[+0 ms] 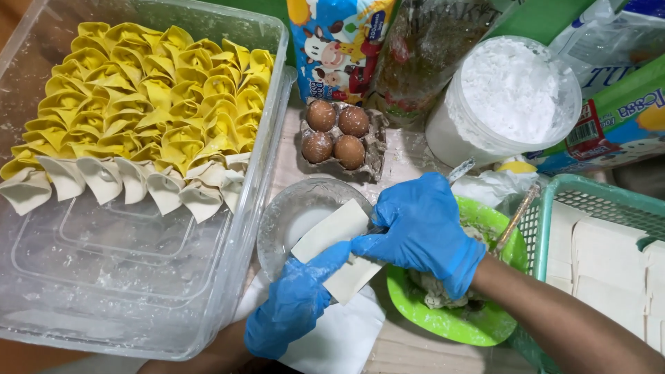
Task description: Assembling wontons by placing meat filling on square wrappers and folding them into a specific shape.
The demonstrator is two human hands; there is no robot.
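Work in progress: the clear plastic tub (pixel 41 305) beyond my left fingers already holds many rows of folded yellow dumplings (pixel 149 97) and one row of folded pale dumplings (pixel 131 181), with its near half bare, while a stack of unused wrappers (pixel 596 260) waits in the teal basket (pixel 554 190) past my right wrist, so I judge the job roughly midway. My left hand (pixel 294 305) pinches the near edge of one pale square wrapper (pixel 332 232) from below, and my right hand (pixel 422 228) closes over its far corner, a utensil handle (pixel 460 170) jutting above its knuckles. The wrapper lies flat between both sets of gloved fingers, over the glass bowl (pixel 277 215) and beside the green bowl of filling (pixel 485 325).
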